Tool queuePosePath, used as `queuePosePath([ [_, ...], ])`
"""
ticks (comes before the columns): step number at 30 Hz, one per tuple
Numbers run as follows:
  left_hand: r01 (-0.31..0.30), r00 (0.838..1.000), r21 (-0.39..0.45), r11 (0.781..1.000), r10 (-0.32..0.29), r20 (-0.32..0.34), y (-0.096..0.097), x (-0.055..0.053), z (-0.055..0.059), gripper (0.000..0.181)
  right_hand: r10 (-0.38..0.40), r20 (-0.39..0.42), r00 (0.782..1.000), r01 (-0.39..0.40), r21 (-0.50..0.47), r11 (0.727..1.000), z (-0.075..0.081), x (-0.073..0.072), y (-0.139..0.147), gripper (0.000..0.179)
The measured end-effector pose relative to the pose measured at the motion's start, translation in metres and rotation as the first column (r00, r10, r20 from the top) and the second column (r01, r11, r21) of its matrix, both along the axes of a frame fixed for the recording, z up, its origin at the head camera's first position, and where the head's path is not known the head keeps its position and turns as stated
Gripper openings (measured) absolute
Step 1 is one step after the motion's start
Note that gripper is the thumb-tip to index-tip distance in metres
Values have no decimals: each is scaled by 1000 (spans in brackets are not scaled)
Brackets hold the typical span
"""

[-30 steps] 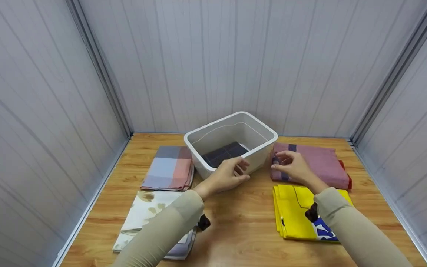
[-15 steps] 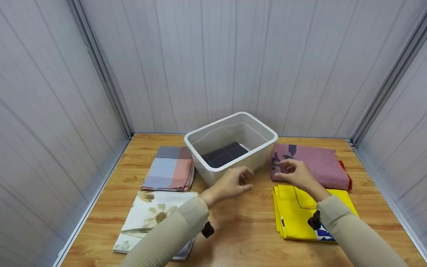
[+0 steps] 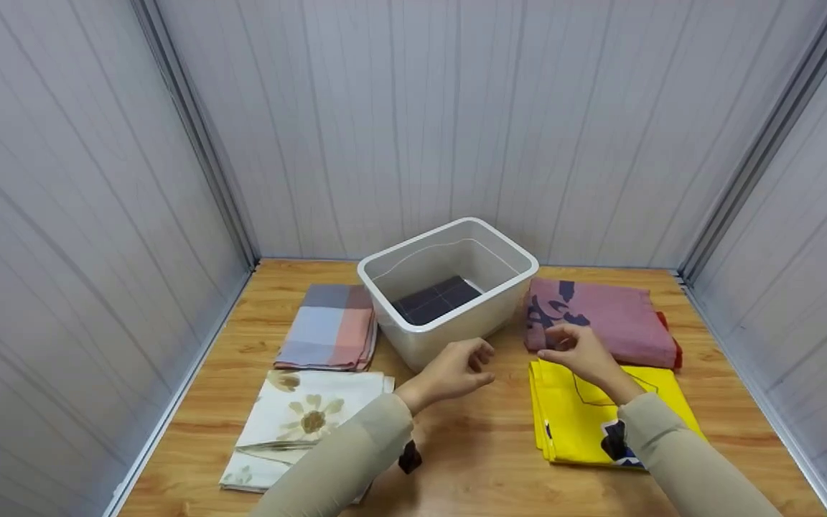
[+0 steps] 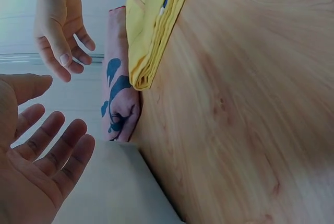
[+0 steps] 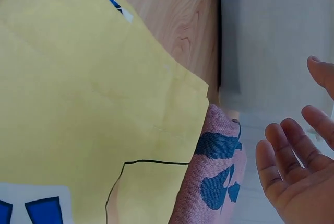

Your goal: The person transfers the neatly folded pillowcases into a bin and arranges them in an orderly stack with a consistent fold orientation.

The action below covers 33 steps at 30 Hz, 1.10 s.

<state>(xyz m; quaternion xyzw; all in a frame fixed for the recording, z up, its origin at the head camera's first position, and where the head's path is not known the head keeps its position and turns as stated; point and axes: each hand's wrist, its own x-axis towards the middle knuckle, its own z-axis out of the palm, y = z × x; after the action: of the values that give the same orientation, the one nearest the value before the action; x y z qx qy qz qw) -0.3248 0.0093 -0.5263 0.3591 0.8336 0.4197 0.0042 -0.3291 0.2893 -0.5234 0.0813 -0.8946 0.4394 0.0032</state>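
My left hand (image 3: 453, 370) hovers in front of the white plastic bin (image 3: 456, 327), fingers loosely bent with nothing in them. In the left wrist view its fingers (image 4: 55, 143) spread apart. My right hand (image 3: 587, 357) is held over the far edge of the folded yellow cloth (image 3: 564, 424), near the folded pink cloth (image 3: 614, 316) with dark blue shapes. Its fingers (image 5: 292, 145) are relaxed and hold nothing in the right wrist view. Inside the bin lies a dark cloth (image 3: 438, 300) with thin pale lines, flat on the bottom.
Left of the bin lies a folded checked cloth (image 3: 327, 327) in blue, grey and pink. In front of it is a white cloth (image 3: 313, 416) with a brown flower print, partly under the left sleeve. Pale panel walls (image 3: 413, 129) enclose the wooden table (image 3: 471, 445).
Both hands have drawn back from the bin toward the front; the left has also shifted slightly right, away from the rim. The bin and cloths have stayed put.
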Motion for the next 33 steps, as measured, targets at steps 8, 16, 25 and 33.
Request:
queuePosePath([
  [8,7,1000,-11,1000,-7,-1,9,4,-16,31,-34,19,999,34,21,999,-12,5,9,53],
  [16,6,1000,-29,1000,-5,29,16,5,-24,30,-48,54,997,47,10,999,-19,11,22,52],
  [25,-1,999,-62,998,4,49,17,3,-25,32,-74,94,993,71,33,997,-26,12,33,57],
  [33,3,999,-58,998,0,52,20,0,-26,35,-75,119,990,69,53,996,-25,15,43,59],
])
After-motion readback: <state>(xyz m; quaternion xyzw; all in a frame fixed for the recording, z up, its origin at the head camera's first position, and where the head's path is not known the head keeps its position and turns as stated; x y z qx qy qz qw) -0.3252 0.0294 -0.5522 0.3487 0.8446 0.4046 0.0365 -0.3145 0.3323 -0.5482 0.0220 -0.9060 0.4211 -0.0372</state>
